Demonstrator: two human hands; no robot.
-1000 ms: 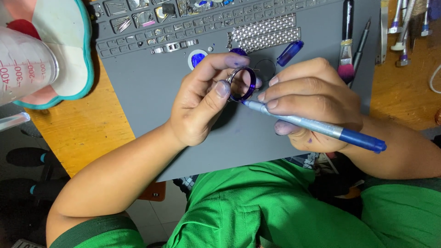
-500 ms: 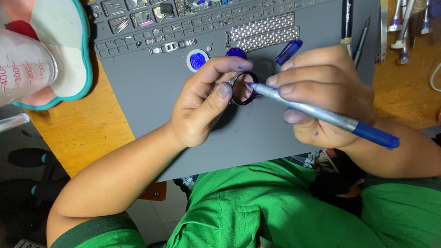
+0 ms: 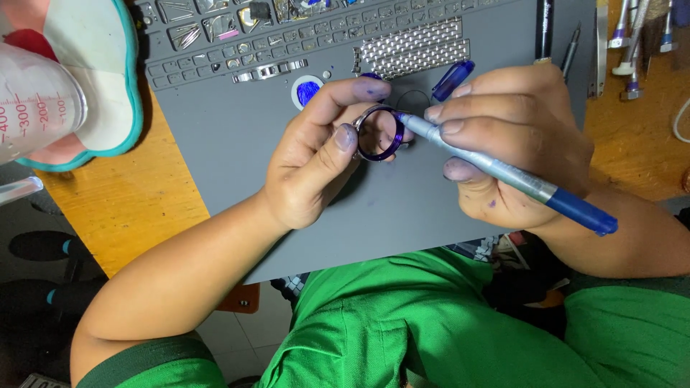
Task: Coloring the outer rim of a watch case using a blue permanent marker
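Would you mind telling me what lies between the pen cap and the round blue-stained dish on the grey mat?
In the head view, a strip of metal mesh lies between the pen cap and the dish.

Single head view, looking steeply down from above the person's lap, close in. Faces the counter [image 3: 100,223] front edge; grey mat [image 3: 237,144] fills the upper middle, hands central, green shirt along the bottom edge.

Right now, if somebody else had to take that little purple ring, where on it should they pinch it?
Probably the lower left of the ring's rim, coming from the left, pinched across the thin band as the left hand's thumb and forefinger do. The ring stands on edge above the grey mat, and the pen in the right hand touches its right side, so that side is taken.
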